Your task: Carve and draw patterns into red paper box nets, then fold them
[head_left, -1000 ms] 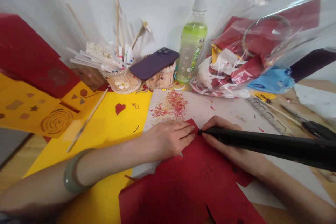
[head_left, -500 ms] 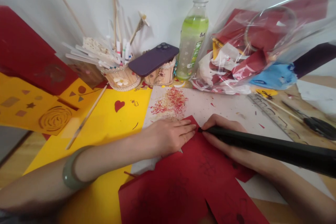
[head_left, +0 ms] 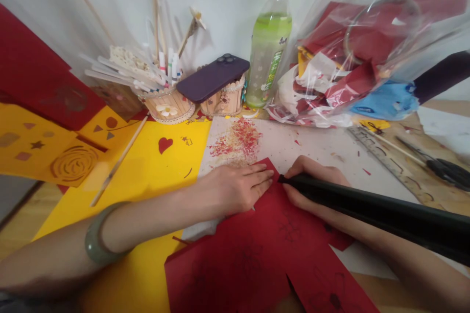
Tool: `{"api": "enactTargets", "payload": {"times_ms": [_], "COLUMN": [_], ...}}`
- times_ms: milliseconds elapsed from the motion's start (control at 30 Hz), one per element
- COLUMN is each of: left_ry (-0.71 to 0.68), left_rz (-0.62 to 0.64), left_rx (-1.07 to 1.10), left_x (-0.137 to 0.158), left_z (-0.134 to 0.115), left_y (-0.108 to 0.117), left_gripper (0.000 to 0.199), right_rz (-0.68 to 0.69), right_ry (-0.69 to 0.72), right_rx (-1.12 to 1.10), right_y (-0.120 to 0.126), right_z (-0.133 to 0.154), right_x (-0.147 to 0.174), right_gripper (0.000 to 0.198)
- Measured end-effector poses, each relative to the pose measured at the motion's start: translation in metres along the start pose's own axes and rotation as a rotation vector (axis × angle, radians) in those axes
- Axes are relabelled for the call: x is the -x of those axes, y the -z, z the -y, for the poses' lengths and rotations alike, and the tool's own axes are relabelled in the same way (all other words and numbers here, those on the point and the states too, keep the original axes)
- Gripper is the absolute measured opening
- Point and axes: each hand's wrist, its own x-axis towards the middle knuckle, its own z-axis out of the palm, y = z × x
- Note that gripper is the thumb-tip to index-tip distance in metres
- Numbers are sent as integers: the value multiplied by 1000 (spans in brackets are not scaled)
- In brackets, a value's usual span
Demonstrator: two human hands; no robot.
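My left hand [head_left: 238, 187] lies flat on the red paper [head_left: 264, 249], fingers stretched out near its upper corner. A green bangle [head_left: 101, 232] is on that wrist. My right hand [head_left: 316, 176] is closed in a pinch around a long black pen-shaped tool [head_left: 352, 200]. The tool's tip is close to the left fingertips, over the red paper's edge; whether it touches the paper I cannot tell. Its wide end runs out of view at the right. Black line drawings show on the red paper, which has a cut near the bottom.
Behind the hands stand decorated pots [head_left: 169, 105] with markers and sticks, a purple phone [head_left: 215, 76], and a green drink bottle [head_left: 270, 49]. A clear bag of scraps [head_left: 330, 83], a ruler [head_left: 389, 164] and scissors [head_left: 446, 171] are at right. Yellow paper [head_left: 147, 166] lies at left.
The view has shifted slightly. Both hands stay almost in place on the red paper, with the black tool's tip still near the left fingertips.
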Motion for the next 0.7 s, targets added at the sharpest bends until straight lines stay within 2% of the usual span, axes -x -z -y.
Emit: {"api": "enactTargets", "payload": {"times_ms": [167,333,500,567,700], "left_ry": [7,13,30,82,206], "left_rz": [13,20,21,79,228], "left_rx": [-35,1,212,342,447], "left_x": [0,0,-2,-8,-30], "left_z": [-1,-2,5,12,29], "left_y": [1,0,0,4,17], "left_gripper": [29,28,28,26,28], "right_rz": [4,-8,33,32,-89], "right_ry": [17,-37,-85,-69,-68], "right_rx": [33,30,-64,-135,-298], "right_y": [-1,-1,4,6,7], "right_z": [0,4,8,7,6], "right_x": [0,-2,-3,-3,-4], "right_gripper": [9,12,13,14,15]}}
